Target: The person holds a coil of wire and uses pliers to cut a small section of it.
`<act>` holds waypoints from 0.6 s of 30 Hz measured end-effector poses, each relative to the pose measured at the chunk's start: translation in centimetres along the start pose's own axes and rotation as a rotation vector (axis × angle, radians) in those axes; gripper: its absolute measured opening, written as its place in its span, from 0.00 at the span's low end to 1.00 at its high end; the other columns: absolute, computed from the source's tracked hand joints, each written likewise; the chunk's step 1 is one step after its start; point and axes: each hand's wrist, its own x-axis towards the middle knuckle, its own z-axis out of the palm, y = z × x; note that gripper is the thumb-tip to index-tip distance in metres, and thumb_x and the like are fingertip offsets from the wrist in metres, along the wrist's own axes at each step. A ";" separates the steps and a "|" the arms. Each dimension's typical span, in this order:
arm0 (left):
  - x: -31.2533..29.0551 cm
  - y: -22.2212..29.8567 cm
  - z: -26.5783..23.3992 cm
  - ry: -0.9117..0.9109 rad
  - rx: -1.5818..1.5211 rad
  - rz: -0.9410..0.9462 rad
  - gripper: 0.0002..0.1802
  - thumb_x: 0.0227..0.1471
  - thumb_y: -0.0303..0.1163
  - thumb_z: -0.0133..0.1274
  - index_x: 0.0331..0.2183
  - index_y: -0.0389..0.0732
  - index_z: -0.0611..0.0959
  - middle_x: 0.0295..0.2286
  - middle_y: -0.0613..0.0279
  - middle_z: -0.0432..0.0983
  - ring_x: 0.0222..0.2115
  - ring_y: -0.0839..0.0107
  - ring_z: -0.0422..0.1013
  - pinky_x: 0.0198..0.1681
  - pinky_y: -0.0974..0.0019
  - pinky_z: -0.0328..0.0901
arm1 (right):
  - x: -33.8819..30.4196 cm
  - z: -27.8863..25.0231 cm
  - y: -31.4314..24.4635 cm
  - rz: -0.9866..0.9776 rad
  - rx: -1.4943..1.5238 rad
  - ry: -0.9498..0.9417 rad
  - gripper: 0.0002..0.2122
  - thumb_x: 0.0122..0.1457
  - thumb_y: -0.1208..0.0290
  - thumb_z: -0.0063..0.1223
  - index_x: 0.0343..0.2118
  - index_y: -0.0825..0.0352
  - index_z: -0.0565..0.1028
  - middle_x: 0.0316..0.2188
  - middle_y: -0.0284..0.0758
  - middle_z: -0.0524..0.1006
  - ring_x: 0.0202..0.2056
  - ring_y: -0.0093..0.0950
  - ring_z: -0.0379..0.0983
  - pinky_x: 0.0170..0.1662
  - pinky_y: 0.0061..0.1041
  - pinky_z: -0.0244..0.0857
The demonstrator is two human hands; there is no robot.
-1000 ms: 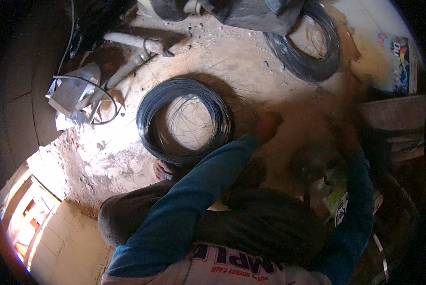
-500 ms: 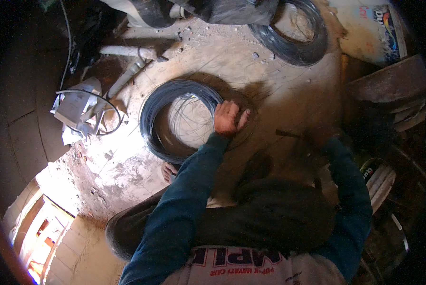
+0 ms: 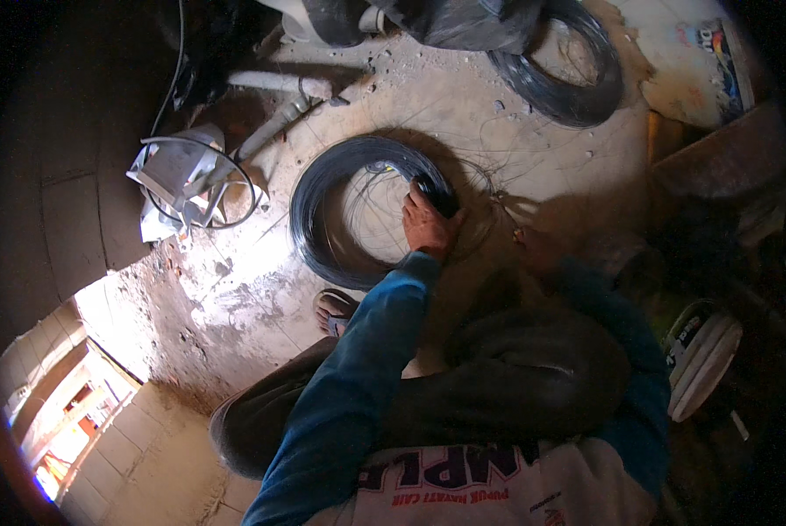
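Since the last frame the right hand [image 3: 542, 252] has come in nearer to the coil of dark wire [image 3: 316, 223], bringing its pincer-like metal tool [image 3: 507, 210] up beside the loose strands right of the coil. The left hand [image 3: 430, 226], loosely curled at the coil's right rim before, now grips it there: I see the fingers bent together over the inside and the thumb set apart on the outside. The right fingers seem wrapped around the tool's handles, but shadow hides them, so I can't tell how tightly they press.

My coil lies flat on the dusty floor [image 3: 410, 96], in front of the seated person. For writing, I get most from the shirt [image 3: 450, 484], nearer the wearer than the coil: big dark purple capitals above a smaller red line, upside down to me. Well beyond the coil to the right, a white pail [image 3: 673, 74] bears a blue label with a rainbow-coloured stripe and faint red marks; I can't see its contents. Right of the coil and nearer the wearer is a green-and-black printed package [image 3: 682, 335], lettering too blurred for me. A second wire coil [image 3: 599, 88] sits beyond the first, to its right; left of the first lies crumpled silvery sheeting [image 3: 182, 175] with a black cable [image 3: 251, 188] looped over it.
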 end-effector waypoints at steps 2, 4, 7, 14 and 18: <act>0.5 0.7 -0.1 0.050 0.014 -0.071 0.55 0.35 0.46 0.64 0.57 0.36 0.50 0.52 0.46 0.56 0.53 0.52 0.55 0.54 0.56 0.52 | 1.7 2.5 2.7 -0.277 -0.168 0.119 0.15 0.59 0.64 0.42 0.45 0.65 0.69 0.37 0.47 0.74 0.37 0.42 0.71 0.42 0.39 0.64; 0.8 0.5 1.3 0.132 0.015 -0.135 0.56 0.34 0.46 0.64 0.57 0.37 0.50 0.52 0.47 0.57 0.53 0.53 0.55 0.54 0.55 0.52 | 3.0 5.0 4.4 -0.484 -0.215 0.052 0.15 0.58 0.63 0.42 0.45 0.66 0.69 0.38 0.47 0.74 0.37 0.43 0.71 0.42 0.40 0.64; 1.1 -0.9 1.0 0.136 -0.074 -0.072 0.55 0.32 0.44 0.64 0.57 0.38 0.51 0.51 0.47 0.61 0.52 0.54 0.59 0.53 0.53 0.53 | 5.3 9.3 3.8 -0.217 -0.340 -0.184 0.16 0.58 0.63 0.41 0.45 0.67 0.69 0.39 0.48 0.73 0.39 0.45 0.71 0.44 0.40 0.64; 0.8 -3.0 0.2 0.160 -0.002 -0.055 0.54 0.32 0.40 0.63 0.57 0.40 0.51 0.50 0.47 0.63 0.49 0.53 0.63 0.48 0.54 0.59 | 3.6 6.6 -5.0 -0.178 0.013 -0.188 0.14 0.56 0.65 0.41 0.41 0.69 0.68 0.35 0.51 0.72 0.35 0.46 0.70 0.39 0.42 0.63; 0.7 -4.3 -1.5 0.155 0.014 -0.062 0.52 0.33 0.37 0.62 0.57 0.41 0.51 0.47 0.43 0.66 0.44 0.49 0.67 0.46 0.53 0.61 | 5.3 8.7 -5.7 -0.257 -0.118 -0.242 0.12 0.55 0.67 0.42 0.39 0.69 0.68 0.32 0.50 0.73 0.34 0.47 0.71 0.38 0.42 0.62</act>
